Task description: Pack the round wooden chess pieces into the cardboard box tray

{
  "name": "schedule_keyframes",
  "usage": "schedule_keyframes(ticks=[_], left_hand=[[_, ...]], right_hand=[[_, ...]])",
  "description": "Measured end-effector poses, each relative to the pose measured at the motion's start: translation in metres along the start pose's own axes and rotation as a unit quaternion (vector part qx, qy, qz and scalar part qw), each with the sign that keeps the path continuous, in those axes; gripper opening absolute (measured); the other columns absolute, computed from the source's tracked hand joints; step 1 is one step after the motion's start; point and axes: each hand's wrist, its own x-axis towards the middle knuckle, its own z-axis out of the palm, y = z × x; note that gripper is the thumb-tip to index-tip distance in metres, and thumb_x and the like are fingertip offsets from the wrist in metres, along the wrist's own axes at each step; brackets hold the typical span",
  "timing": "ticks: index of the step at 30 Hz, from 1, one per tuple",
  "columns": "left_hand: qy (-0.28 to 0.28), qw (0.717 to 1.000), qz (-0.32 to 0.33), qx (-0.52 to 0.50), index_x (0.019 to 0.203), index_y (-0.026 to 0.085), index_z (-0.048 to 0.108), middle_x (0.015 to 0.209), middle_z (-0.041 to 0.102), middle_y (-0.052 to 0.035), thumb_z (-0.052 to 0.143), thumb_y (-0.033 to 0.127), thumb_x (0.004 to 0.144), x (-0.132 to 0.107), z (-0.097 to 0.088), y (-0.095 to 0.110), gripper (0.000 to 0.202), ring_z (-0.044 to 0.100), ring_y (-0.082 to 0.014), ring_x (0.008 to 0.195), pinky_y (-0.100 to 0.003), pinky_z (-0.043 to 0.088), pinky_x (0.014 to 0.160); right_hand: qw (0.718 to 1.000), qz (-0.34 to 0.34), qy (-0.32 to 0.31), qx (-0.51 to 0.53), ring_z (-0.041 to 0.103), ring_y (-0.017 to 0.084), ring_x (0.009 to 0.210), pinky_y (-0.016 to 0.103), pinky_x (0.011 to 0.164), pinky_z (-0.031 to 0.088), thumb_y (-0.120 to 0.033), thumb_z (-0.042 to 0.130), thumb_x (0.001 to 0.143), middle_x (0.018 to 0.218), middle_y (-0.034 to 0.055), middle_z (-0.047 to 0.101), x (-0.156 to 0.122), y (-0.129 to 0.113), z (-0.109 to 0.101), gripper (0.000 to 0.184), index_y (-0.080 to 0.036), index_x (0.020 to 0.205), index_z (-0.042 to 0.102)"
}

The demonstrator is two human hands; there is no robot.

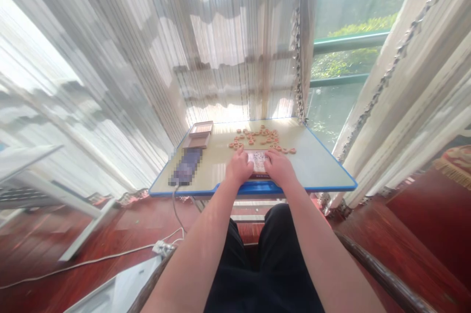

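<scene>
A flat rectangular box (259, 161) with a printed light top and a dark reddish front side lies at the table's near edge. My left hand (239, 166) is closed around its left side, the thumb on the top. On the opposite side my right hand (280, 166) grips it in the same way, fingers toward the far edge. Just beyond the box, several round wooden pieces (251, 138), resembling Chinese chess pieces, lie scattered. Their markings are too small to read, and my hands cover both ends of the box.
The small table (320, 168) has a blue rim. At its back left sits an open shallow box (201, 129); nearer is a pixelated dark phone-like object (187, 165) with a cable (175, 210). Curtains (235, 33) hang behind. A power strip (162, 248) lies below left.
</scene>
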Motion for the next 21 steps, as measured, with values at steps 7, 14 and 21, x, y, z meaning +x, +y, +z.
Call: schedule_keyframes(ticks=[7, 14, 21], left_hand=[[-0.067, 0.965, 0.212, 0.142, 0.122, 0.009, 0.055, 0.135, 0.049, -0.0159, 0.03, 0.014, 0.088, -0.017, 0.003, 0.014, 0.043, 0.032, -0.0273, 0.135, -0.048, 0.018, 0.113], [-0.093, 0.968, 0.195, 0.128, 0.13, 0.009, 0.048, 0.138, 0.044, -0.0214, 0.035, 0.02, 0.087, -0.035, 0.018, 0.068, 0.046, 0.028, -0.0347, 0.136, -0.059, 0.022, 0.107], [-0.111, 0.974, 0.191, 0.05, 0.136, 0.005, 0.041, 0.144, 0.034, -0.024, 0.037, 0.025, 0.088, -0.024, 0.047, 0.126, 0.053, 0.019, -0.0375, 0.138, -0.056, 0.023, 0.108]], right_hand=[[0.997, 0.027, -0.071, -0.032, 0.047, 0.021, 0.124, 0.033, 0.104, 0.035, -0.022, 0.033, 0.091, 0.141, 0.0108, 0.045, -0.023, 0.001, -0.012, 0.045, -0.014, 0.13, 0.053], [0.999, 0.0, -0.017, -0.05, 0.049, 0.023, 0.122, 0.037, 0.106, 0.034, -0.019, 0.031, 0.09, 0.134, 0.0133, 0.053, -0.057, 0.047, -0.039, 0.045, -0.009, 0.125, 0.057], [0.99, 0.124, -0.013, -0.066, 0.046, 0.023, 0.125, 0.036, 0.105, 0.035, -0.015, 0.033, 0.087, 0.125, 0.0102, 0.06, -0.062, 0.091, -0.07, 0.045, -0.015, 0.122, 0.061]])
